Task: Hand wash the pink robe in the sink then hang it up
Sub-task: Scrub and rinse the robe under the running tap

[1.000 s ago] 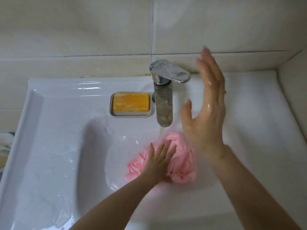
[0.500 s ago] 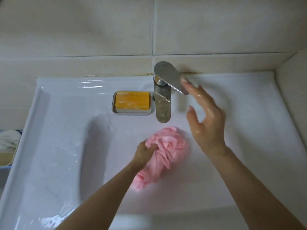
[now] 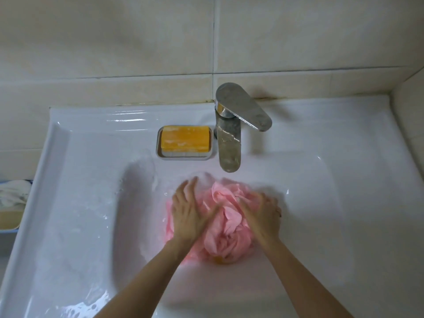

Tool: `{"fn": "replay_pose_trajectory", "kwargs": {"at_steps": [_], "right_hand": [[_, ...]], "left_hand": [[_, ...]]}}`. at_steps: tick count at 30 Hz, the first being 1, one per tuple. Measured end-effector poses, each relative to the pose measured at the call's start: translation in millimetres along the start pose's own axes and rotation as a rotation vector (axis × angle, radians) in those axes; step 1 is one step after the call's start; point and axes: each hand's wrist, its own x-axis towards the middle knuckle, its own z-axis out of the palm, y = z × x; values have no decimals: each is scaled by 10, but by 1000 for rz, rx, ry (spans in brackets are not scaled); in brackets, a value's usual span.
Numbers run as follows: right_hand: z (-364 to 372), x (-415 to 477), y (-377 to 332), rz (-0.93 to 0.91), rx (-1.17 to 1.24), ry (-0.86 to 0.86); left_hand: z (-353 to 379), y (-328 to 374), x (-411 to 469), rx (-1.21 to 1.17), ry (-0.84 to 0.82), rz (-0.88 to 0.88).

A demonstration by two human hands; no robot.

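Observation:
The pink robe (image 3: 226,235) lies bunched up and wet in the bowl of the white sink (image 3: 75,203), just below the faucet spout. My left hand (image 3: 187,212) rests flat on the robe's left side with its fingers spread. My right hand (image 3: 263,214) presses on the robe's right side, its fingers curled into the fabric. Parts of the robe are hidden under both hands.
A chrome faucet (image 3: 231,134) with its lever turned to the right stands at the back of the sink. An orange soap bar (image 3: 185,141) sits in a grey dish left of it. A blue tray (image 3: 10,214) with cloth is at the far left. Tiled walls close off the back and right.
My right hand left the faucet lever and came down onto the robe. My left hand let go its grip and flattened on the robe, which now lies lower in the bowl.

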Motion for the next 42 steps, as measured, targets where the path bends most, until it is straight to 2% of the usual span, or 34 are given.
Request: {"fn": "replay_pose_trajectory", "kwargs": {"at_steps": [1,3,6,8,12,14,16,18,19,22,24,26,28,30,31,32,34,35,36,38,39,40,41,42], "right_hand": [[42,-16,-17,-66,36,51],[197,-67,-98,-214,39,71],[454,-91,-110,-393,-184,171],[555,-16,-51,-503,-239,289],[687,59,88,-609,-255,462],[725,90,85,-601,-241,449],[732,171,41,-537,-259,446],[712,272,-50,-478,-236,454],[708,321,-103,-463,-221,447],[642,396,-228,-413,-187,371],[501,392,-302,-253,-36,172],[289,367,-300,-127,168,11],[19,302,-240,-226,411,-41],[-272,122,-165,-396,525,-95],[-339,74,-44,-473,465,-103],[-371,45,82,-577,303,-91],[-353,18,338,-772,-154,-96],[-339,6,422,-793,-250,-137],[-342,-21,446,-761,-187,-159],[-394,-63,310,-490,140,-32],[-384,-37,247,-336,272,70],[-344,-7,168,-186,318,122],[-267,19,67,-66,309,115],[-155,42,-18,-29,250,90]], "left_hand": [[57,1,-102,135,-58,138],[283,-50,-230,359,-216,279],[487,-157,-158,419,-243,247],[487,-230,-67,455,-235,281],[519,-394,21,341,-86,345],[492,-378,78,315,-83,341],[445,-355,176,175,-95,302],[371,-322,317,29,-399,153],[358,-314,388,60,-451,173],[226,-193,527,228,-276,258],[114,-88,548,307,-263,281],[-56,-22,508,257,-262,359],[-251,-31,385,211,-182,586],[-360,-104,236,209,-99,764],[-392,-138,132,237,-140,792],[-422,-178,57,262,-223,775],[-442,-282,-34,155,-468,571],[-417,-342,-46,83,-470,494],[-373,-393,-33,22,-382,441],[-224,-493,-8,84,-154,422],[-133,-492,-5,137,-143,421],[-34,-449,-20,199,-203,386],[75,-390,-57,255,-251,322],[159,-324,-102,315,-299,257]]}}
